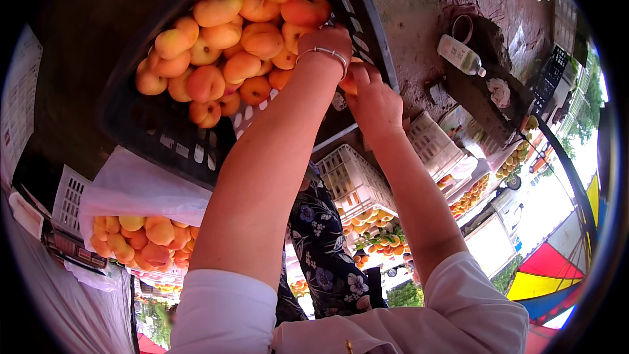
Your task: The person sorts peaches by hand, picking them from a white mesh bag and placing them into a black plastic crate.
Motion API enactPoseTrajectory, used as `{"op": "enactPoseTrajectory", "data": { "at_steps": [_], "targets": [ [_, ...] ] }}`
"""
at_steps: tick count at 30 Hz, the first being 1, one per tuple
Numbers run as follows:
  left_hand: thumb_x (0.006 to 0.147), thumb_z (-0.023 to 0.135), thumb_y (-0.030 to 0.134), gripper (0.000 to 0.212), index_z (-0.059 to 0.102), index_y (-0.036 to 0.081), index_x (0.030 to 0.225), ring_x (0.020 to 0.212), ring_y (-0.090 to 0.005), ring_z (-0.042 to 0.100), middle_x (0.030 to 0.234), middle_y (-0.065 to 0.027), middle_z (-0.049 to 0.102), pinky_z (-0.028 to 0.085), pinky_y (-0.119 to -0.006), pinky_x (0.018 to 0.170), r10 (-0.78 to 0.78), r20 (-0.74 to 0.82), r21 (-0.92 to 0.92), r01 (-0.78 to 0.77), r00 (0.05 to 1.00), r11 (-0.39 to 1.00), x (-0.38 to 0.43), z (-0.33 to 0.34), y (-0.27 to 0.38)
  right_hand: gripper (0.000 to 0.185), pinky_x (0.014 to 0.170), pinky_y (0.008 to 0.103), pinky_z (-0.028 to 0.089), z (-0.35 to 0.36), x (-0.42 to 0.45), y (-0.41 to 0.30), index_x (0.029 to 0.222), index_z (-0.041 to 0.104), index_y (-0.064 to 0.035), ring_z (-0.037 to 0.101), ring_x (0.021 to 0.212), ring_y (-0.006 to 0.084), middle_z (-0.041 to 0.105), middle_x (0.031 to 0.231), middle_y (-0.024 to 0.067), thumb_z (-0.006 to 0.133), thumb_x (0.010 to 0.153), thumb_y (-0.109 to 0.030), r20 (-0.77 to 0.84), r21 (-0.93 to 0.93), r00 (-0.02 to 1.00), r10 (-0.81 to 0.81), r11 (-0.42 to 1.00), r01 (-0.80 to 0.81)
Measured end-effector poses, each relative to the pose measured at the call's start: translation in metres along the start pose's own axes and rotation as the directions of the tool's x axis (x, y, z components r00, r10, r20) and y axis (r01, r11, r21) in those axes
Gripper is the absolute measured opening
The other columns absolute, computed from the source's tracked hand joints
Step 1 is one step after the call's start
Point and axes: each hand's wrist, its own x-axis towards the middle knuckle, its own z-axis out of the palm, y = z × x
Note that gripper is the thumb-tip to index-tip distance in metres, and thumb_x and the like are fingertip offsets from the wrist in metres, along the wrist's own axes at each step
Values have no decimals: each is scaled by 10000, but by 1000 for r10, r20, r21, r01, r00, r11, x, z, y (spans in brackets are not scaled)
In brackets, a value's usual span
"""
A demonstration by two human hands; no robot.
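A black plastic crate (373,24) holds a heap of orange-yellow peaches (221,37). At the heap's right side is my left hand (327,42), with a bangle on its wrist; its fingers are bent down among the fruit and mostly hidden. Just beside it, inside the crate's right wall, my right hand (373,98) has its fingers around a peach (349,83), which is partly covered by the hand. Part of the crate's slotted floor shows below the heap.
More peaches (147,238) lie beside a pale cloth (147,182) at lower left. White plastic crates (351,177) stand beyond my right forearm. A plastic bottle (459,54) lies on a dark surface at upper right. Fruit rows and a multicoloured umbrella (545,275) appear at right.
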Motion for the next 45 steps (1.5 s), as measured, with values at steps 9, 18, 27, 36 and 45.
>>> {"op": "enactPoseTrajectory", "data": {
  "at_steps": [9,18,27,36,45],
  "targets": [
    [738,649,327,472,546,108,1143,940,-264,608,1030,-113,631,496,-345,772,-17,-394,-370,-141,919,918,-53,10,-32,360,632,369,508,-17,-27,5,1045,524,-168,611,765,268,565,1051,52,646,708,-200,-181,201,980,-87,972,123],
    [800,673,177,413,517,14,1146,878,-106,572,1006,-42,605,466,-257,759,-236,-321,-833,-392,917,-391,-203,98,-104,433,503,172,362,-52,-79,-40,1217,470,-53,491,694,34,568,1032,8,593,805,-106,388,918,918,78,58,-393],
    [746,690,106,658,356,18,1306,1079,-168,507,1192,-82,498,458,-315,887,-350,-140,-620,-358,926,-699,-428,228,-117,500,488,183,406,-34,-163,-135,1210,447,-27,503,608,68,577,999,53,643,768,-152,624,781,700,-346,265,-565],
    [736,724,132,548,401,-17,1153,862,-189,603,1038,-113,540,537,-275,656,-762,474,-564,-512,442,-648,-539,361,-134,369,488,195,389,40,-241,-226,1147,479,-48,470,589,52,564,940,17,606,802,-84,780,626,445,-440,576,-526],
    [632,820,220,671,413,-13,1112,839,-166,538,1000,-113,511,473,-268,718,-845,534,-756,-463,-24,-464,-476,380,-170,442,480,195,381,61,-258,-240,1174,454,-18,452,577,61,542,945,36,623,776,-109,777,591,494,-391,725,-355]
  ]
}}
